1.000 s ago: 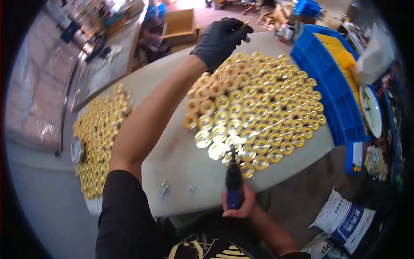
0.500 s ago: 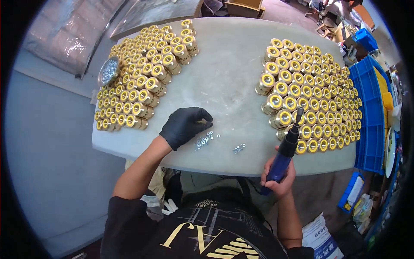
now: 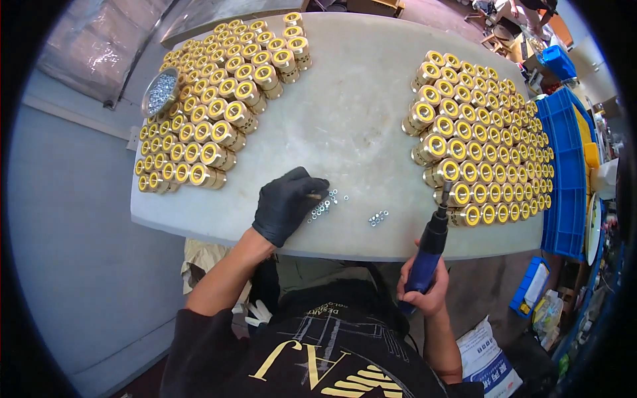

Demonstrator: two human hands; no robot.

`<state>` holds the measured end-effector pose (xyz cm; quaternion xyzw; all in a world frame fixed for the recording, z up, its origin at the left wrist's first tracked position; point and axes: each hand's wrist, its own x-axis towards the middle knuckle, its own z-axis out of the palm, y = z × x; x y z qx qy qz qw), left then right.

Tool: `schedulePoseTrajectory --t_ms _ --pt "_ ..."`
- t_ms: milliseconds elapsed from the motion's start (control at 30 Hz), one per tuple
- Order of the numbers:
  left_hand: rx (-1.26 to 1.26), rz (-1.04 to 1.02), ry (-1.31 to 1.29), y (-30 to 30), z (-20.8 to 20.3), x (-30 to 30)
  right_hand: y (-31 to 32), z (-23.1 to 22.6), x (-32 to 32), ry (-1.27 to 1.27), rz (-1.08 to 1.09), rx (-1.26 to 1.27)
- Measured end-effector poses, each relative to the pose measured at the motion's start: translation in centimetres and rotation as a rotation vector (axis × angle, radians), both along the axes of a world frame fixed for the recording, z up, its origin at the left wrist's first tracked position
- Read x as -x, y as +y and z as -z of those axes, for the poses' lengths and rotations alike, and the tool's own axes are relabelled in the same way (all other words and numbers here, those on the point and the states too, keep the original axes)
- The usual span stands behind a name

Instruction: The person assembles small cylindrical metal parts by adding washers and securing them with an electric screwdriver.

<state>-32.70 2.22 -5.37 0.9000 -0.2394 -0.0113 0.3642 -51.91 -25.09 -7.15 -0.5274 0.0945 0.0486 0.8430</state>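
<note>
My left hand (image 3: 284, 204), in a black glove, is closed in a pinch beside a small pile of shiny nuts or washers (image 3: 321, 209) on the grey table. A small brownish piece shows between its fingertips, too small to name. My bare right hand (image 3: 424, 288) is wrapped around a blue and black electric screwdriver (image 3: 426, 259). Its tip points up and away, near the front corner of the right-hand block of brass cylinders (image 3: 472, 214). A second little cluster of nuts or washers (image 3: 378, 218) lies between my hands.
Another block of brass cylinders with yellow ring tops (image 3: 211, 154) fills the table's left side. A round metal bowl of small silver parts (image 3: 160, 93) rests at its outer edge. Blue crates (image 3: 563, 172) stand beyond the table's right edge. A white sack (image 3: 488, 361) lies below.
My left hand has shifted slightly right and nearer, closer over the pile of nuts or washers. The screwdriver has moved a little left and nearer to me. The view has shifted slightly.
</note>
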Motion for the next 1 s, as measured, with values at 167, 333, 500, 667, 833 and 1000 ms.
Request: schedulePoseTrajectory --t_ms 167,333,500,667,833,1000 --pt "0.493 -0.137 0.342 -0.8 -3.1 0.6 1.1 -0.9 0.4 0.048 -0.178 0.329" --pt "0.740 -0.094 0.368 -1.9 -4.2 2.7 2.8 -3.4 -1.3 0.028 -0.460 0.650" --pt "0.771 -0.019 0.381 -1.9 -4.2 3.1 2.9 -3.9 -1.7 -0.019 -0.477 0.639" --pt "0.619 0.027 0.312 -1.2 -4.1 2.8 2.7 -3.7 -1.6 -0.056 -0.463 0.664" --pt "0.456 0.118 0.202 -1.1 -4.5 2.4 2.6 -3.5 -1.5 -0.057 -0.450 0.690" --pt "0.413 0.056 0.521 -1.0 -5.5 1.7 2.0 -2.5 -1.0 -0.114 -0.401 0.732"
